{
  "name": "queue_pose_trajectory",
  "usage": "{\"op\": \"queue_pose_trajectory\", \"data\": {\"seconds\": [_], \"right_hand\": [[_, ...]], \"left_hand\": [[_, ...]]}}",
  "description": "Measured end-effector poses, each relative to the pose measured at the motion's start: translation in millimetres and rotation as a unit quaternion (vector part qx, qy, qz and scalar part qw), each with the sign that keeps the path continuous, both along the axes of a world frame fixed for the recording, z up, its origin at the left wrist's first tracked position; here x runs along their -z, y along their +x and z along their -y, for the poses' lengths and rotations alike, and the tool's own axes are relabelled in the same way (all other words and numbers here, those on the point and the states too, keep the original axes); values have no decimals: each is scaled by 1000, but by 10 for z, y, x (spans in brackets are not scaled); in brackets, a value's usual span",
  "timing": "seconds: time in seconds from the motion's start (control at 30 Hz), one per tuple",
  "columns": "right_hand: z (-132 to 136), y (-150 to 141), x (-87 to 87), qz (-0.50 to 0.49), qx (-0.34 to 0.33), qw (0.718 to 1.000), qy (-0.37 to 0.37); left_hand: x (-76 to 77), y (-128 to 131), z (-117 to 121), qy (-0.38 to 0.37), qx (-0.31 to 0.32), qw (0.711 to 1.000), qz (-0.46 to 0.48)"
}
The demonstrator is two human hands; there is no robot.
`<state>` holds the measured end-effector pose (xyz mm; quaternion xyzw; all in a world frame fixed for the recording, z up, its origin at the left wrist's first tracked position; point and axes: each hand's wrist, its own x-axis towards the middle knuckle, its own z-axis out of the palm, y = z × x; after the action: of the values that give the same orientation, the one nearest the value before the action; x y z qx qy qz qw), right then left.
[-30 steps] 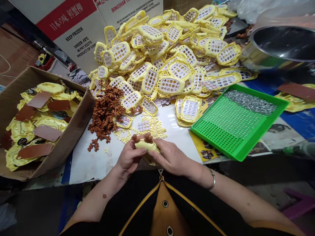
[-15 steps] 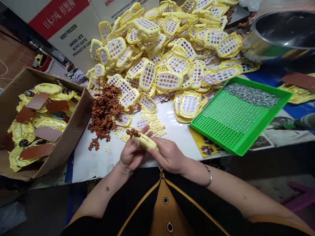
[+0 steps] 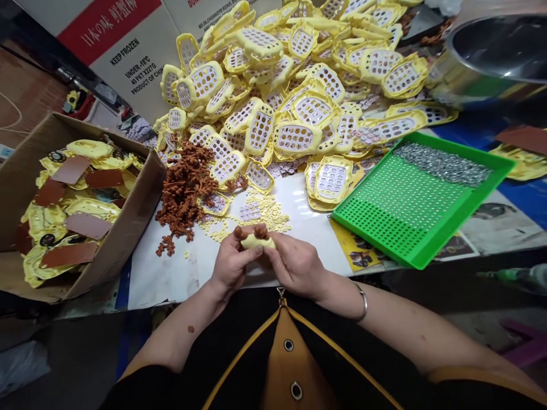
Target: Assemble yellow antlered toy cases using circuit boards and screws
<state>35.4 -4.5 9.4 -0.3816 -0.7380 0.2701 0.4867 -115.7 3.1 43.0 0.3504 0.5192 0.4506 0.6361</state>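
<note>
Between my two hands, above the table's front edge, is a yellow plastic casing (image 3: 256, 243) with brown plastic pieces (image 3: 260, 230) sticking up at its far side. My left hand (image 3: 233, 263) is closed on the casing's left end, thumb along the near face. On its right end my right hand (image 3: 296, 263) grips with thumb and fingers, a bangle on that wrist. Fingers hide much of the casing. Just beyond lie small loose yellow rings (image 3: 273, 213) and a few white button pieces (image 3: 250, 212). Left of them is a heap of brown plastic figures (image 3: 183, 188).
A large pile of yellow casings with white keypads (image 3: 298, 136) covers the back of the table. A green perforated tray (image 3: 384, 213) holding screws (image 3: 442, 164) stands to the right, a metal bowl (image 3: 444, 80) behind it. At left is a cardboard box (image 3: 123, 228) of yellow parts.
The casing has been turned in my hands, so its brown pieces now face away and upward. My left fingers, spread before, have closed around it. The view has shifted slightly.
</note>
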Motion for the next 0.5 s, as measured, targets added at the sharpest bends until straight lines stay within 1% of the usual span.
{"op": "queue_pose_trajectory", "data": {"seconds": [0.07,0.13,0.2,0.23,0.3,0.37,0.43,0.47,0.5], "right_hand": [[20,-7,76,-62,8,998,-17],[20,12,136,-117,10,991,-70],[0,61,163,-151,17,981,-121],[-16,94,162,-161,28,978,-127],[-47,165,132,-147,44,984,-92],[-67,215,84,-89,25,995,-46],[-67,221,51,-23,-14,999,-39],[-59,208,50,-8,-19,999,-44],[-49,187,60,-7,-10,999,-51]], "left_hand": [[6,21,-6,32,13,999,-21],[-6,9,-8,46,37,997,-47],[-39,-37,-3,50,59,992,-97],[-61,-68,3,58,72,986,-138],[-103,-126,22,97,102,963,-228],[-127,-156,52,149,142,933,-297],[-125,-139,82,183,173,906,-340],[-116,-114,94,193,179,896,-359],[-104,-82,100,200,182,884,-381]]}}
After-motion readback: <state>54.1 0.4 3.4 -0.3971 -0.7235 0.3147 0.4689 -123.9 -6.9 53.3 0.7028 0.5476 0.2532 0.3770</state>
